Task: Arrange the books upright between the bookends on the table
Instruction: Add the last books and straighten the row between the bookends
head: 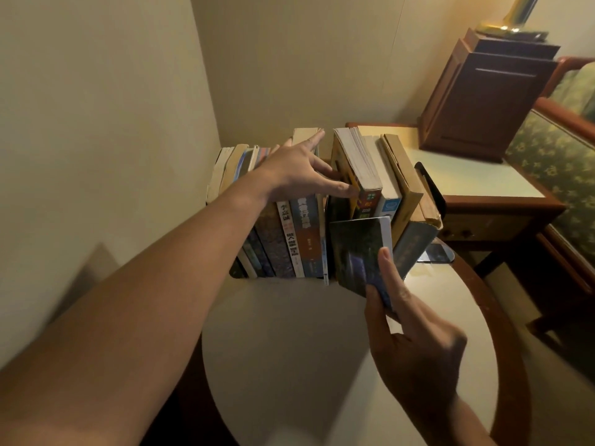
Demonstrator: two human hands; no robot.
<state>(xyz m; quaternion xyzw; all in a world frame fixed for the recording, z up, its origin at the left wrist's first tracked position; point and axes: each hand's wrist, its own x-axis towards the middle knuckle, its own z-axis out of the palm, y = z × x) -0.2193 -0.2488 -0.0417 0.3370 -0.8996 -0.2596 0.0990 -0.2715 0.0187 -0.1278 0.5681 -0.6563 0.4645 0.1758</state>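
A row of books [289, 239] stands upright at the back of the round table [289, 349]. My left hand [299, 170] lies spread on top of the left group, its thumb against the right group [370, 175], with a gap between the two groups. My right hand [405, 329] holds a dark blue book [357, 252] by its lower corner, just in front of the gap and tilted. A black bookend [431, 185] stands at the right end of the row, and the last books lean on it. The left bookend is hidden.
A wall corner runs close behind and left of the books. To the right stands a wooden side table [476, 178] with a dark wooden box [489, 101] and a brass lamp base [512, 20]. A green patterned armchair [553, 149] is at the far right.
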